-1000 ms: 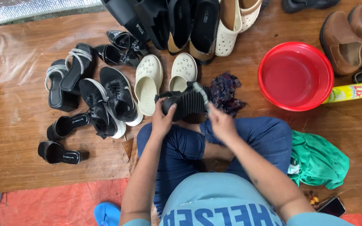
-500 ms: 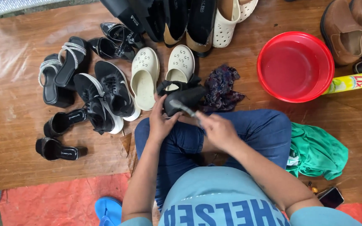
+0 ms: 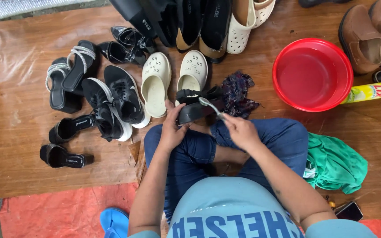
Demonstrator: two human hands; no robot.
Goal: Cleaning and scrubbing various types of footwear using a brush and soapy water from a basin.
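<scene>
We are sitting cross-legged on a brown wooden floor (image 3: 18,145) with an orange mat at its near edge, and around us are lying a red basin (image 3: 312,74), a green cloth (image 3: 334,164), 2 cream clogs (image 3: 155,83) and black sneakers (image 3: 115,103). Our left hand (image 3: 173,130) is clenching a black sandal (image 3: 198,107) just above our knees, while our right hand (image 3: 242,131) is gripping a small brush (image 3: 210,106) whose head is touching its strap. We judge the scrubbing is under way, calling for short, steady strokes.

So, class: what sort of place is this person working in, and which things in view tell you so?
Probably an informal shoe-cleaning spot on a wooden floor: rows of assorted shoes, a red plastic basin, and a black sandal being scrubbed with a toothbrush.
</scene>
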